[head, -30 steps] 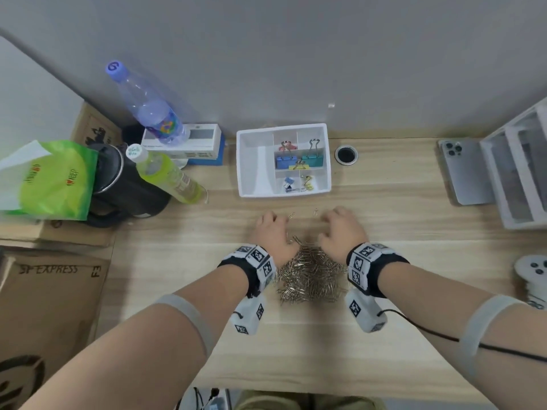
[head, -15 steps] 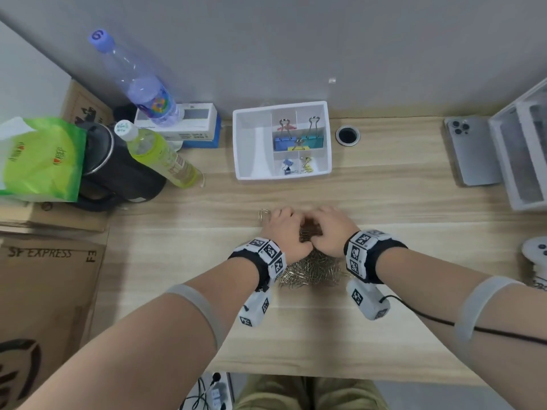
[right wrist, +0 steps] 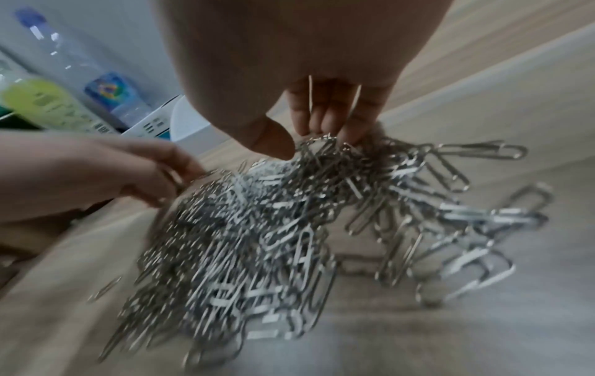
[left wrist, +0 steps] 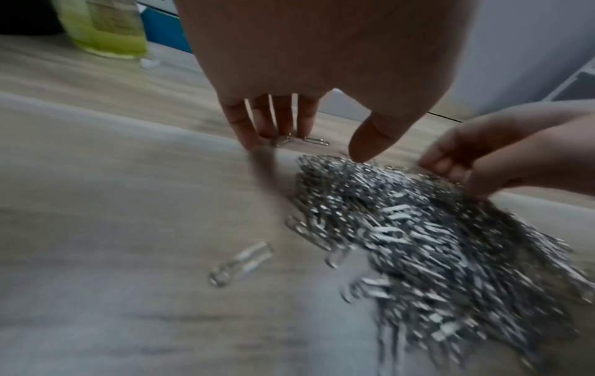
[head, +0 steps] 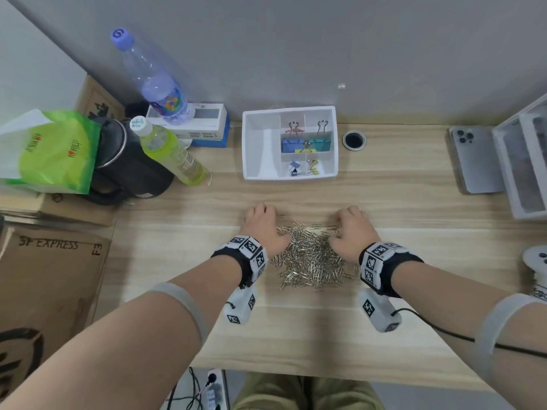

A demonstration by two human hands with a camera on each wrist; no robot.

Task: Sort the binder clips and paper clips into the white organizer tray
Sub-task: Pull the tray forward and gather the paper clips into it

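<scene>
A heap of silver paper clips (head: 309,257) lies on the wooden desk between my hands. My left hand (head: 262,223) is at its far left edge, fingers (left wrist: 257,122) straight down on the desk by two stray clips (left wrist: 306,140), thumb over the heap (left wrist: 418,241). My right hand (head: 352,229) is at the far right edge. Its fingers (right wrist: 322,114) and thumb curl into the clips (right wrist: 257,229), and some are caught between them. The white organizer tray (head: 260,149) stands behind, with blue (head: 291,145) and teal (head: 319,145) binder clips and small ones (head: 296,170) in its right compartments.
Left of the tray stand a green bottle (head: 170,155), a clear bottle (head: 154,81), a black kettle (head: 127,170) and a green bag (head: 53,152). A cardboard box (head: 50,291) sits at the left. A phone (head: 473,158) and a white drawer unit (head: 524,161) are at the right.
Half a second ago both hands were pressed together over the far side of the heap. They have since spread apart to its left and right edges.
</scene>
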